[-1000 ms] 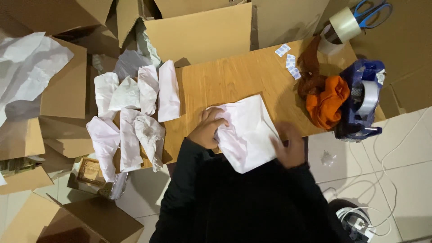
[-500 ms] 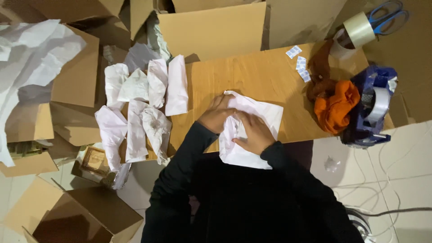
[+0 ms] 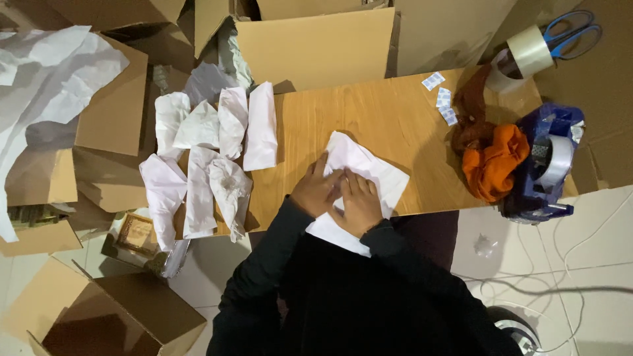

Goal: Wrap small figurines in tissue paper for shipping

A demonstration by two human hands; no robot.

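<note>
A white paper-wrapped bundle [image 3: 369, 168] lies on the wooden table [image 3: 389, 112] at its near edge. Both hands press flat on top of it, side by side. My left hand [image 3: 316, 191] covers its left part, fingers pointing away from me. My right hand [image 3: 358, 204] lies just beside it, fingers overlapping the paper's middle fold. The paper's near end hangs over the table edge toward my dark sleeves.
Several white wrapped bundles [image 3: 204, 151] lie in rows at the table's left end. An orange cloth [image 3: 491, 165], a blue tape dispenser [image 3: 547, 165], a tape roll [image 3: 527, 53], scissors [image 3: 573, 29] and small blue-white packets [image 3: 443, 99] sit at right. Open cardboard boxes [image 3: 316, 46] and crumpled paper [image 3: 46, 79] surround the table.
My right hand has come in from the bundle's right side onto its top, next to the left hand. The paper's flaps are now folded flat under both hands.
</note>
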